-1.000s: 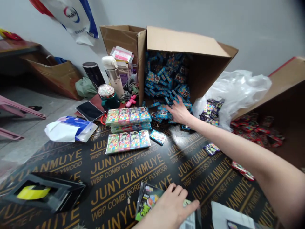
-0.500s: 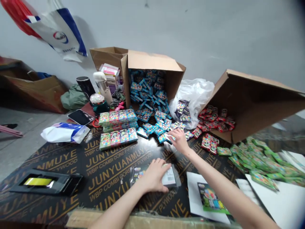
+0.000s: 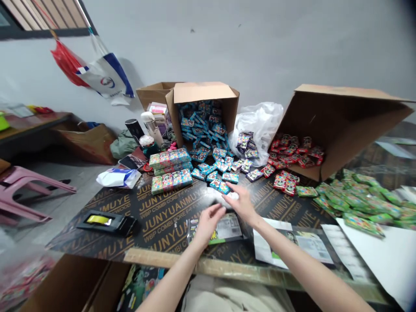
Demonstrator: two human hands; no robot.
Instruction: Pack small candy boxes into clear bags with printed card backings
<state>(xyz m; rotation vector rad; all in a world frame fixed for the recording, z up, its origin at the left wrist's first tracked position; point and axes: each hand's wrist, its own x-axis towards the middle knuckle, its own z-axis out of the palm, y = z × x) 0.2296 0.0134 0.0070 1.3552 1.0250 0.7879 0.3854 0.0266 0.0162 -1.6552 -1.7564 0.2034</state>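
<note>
My left hand (image 3: pixel 208 223) is over a flat printed pouch (image 3: pixel 230 227) with a dark, clear and green face. Its thumb and fingertips are pinched together, and anything between them is too small to make out. My right hand (image 3: pixel 241 203) is just beyond it, thumb and forefinger closed at the edge of a pair of small blue candy packets (image 3: pixel 219 186). More loose blue packets (image 3: pixel 230 177) lie behind, in front of a cardboard box (image 3: pixel 203 91) tipped on its side and full of them.
At right, red packets (image 3: pixel 286 183) spill from another box (image 3: pixel 344 125), near a green packet pile (image 3: pixel 360 195). Dark packets sit in a white plastic bag (image 3: pixel 260 117). Stacked multicoloured packs (image 3: pixel 172 181), a tape dispenser (image 3: pixel 107 223) and bottles (image 3: pixel 152 125) stand left. Further pouches (image 3: pixel 312 247) lie right.
My left hand has gone from spread over the pouch to pinched fingertips. My right hand has drawn back toward the left hand with the blue packets. The camera view has shifted.
</note>
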